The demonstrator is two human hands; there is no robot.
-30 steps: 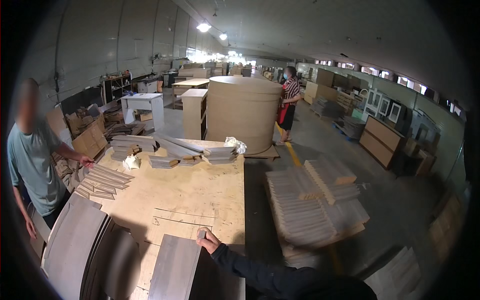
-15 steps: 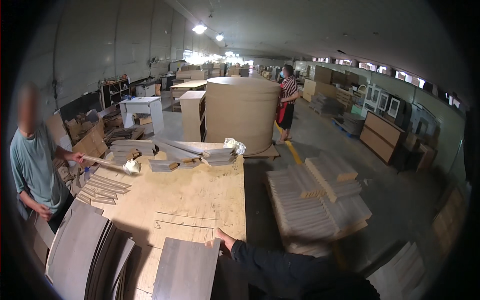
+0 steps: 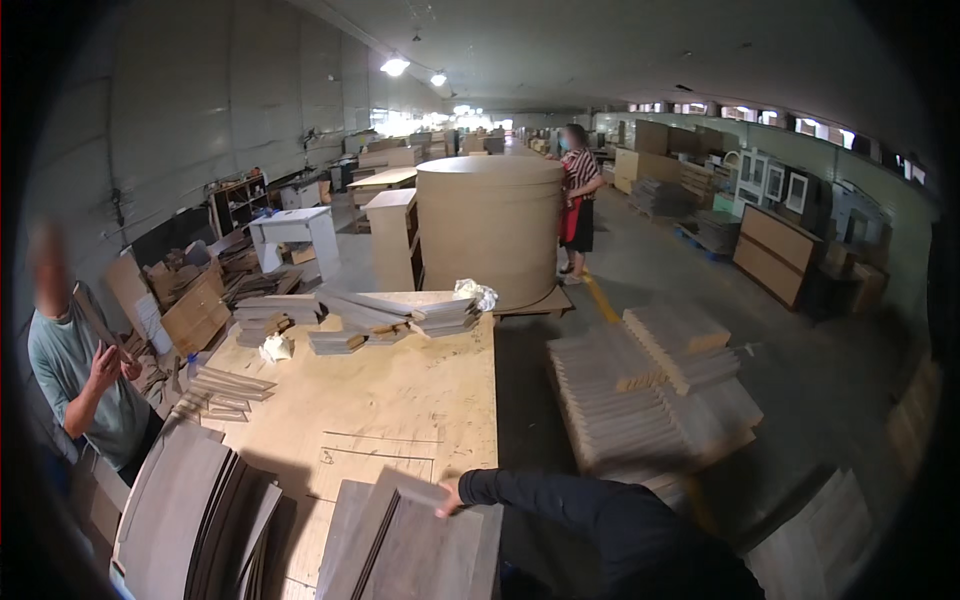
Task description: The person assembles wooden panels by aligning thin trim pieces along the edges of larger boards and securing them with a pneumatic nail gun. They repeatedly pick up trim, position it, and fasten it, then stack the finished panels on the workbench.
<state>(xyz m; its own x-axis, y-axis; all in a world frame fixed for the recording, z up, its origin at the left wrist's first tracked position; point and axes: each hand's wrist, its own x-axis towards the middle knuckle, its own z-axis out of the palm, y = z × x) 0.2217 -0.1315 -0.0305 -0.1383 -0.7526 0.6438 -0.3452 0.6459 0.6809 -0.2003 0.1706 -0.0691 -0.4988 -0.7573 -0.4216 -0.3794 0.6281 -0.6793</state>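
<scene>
My right hand [image 3: 450, 497], its arm in a dark sleeve coming in from the lower right, is closed on the far right part of a grey wood-look panel [image 3: 425, 545]. A long groove or edge runs down this panel's left side. The panel lies at an angle over another flat grey panel [image 3: 342, 515] at the near edge of the pale plywood table [image 3: 390, 390]. My left hand is not in view. A row of grey boards [image 3: 175, 500] leans together at the table's near left, apart from my right hand.
Across the table, a co-worker [image 3: 85, 370] holds a strip upright. Thin grey strips [image 3: 225, 390], grey pieces [image 3: 370, 315] and a white crumpled wad [image 3: 277, 347] lie on the table. A panel stack [image 3: 650, 390] stands right; beyond is a large brown cylinder [image 3: 490, 230].
A second grey panel now lies over the near one, with my right hand on it. The co-worker has raised the strip to the chest, and the white wad rests on the table.
</scene>
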